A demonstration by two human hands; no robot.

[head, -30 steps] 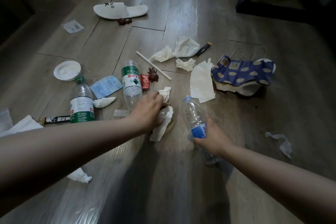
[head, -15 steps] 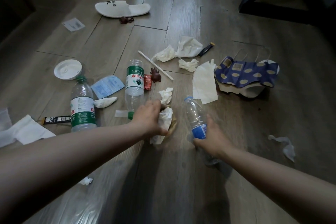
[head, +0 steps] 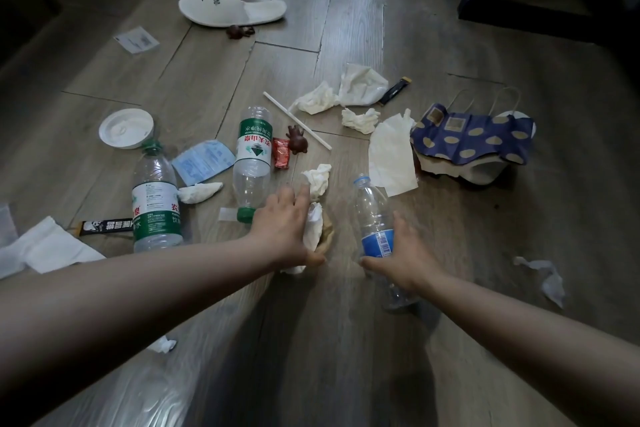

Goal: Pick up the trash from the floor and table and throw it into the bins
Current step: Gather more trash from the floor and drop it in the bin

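Note:
Trash lies scattered on the wooden floor. My left hand rests over a crumpled white tissue and a brownish scrap under it, fingers curled around them. My right hand grips a clear bottle with a blue label that lies on the floor. Two green-label bottles lie to the left. More crumpled tissues and a flat napkin lie just beyond my hands. No bin is in view.
A navy dotted paper bag lies at right, a white slipper far back, a white lid and blue packet at left. A straw, red wrapper, dark sachets and a dark furniture frame are also here.
My left hand has closed over the white tissue and drawn slightly toward me. The right hand has kept its hold on the blue-label bottle. The view has shifted a little.

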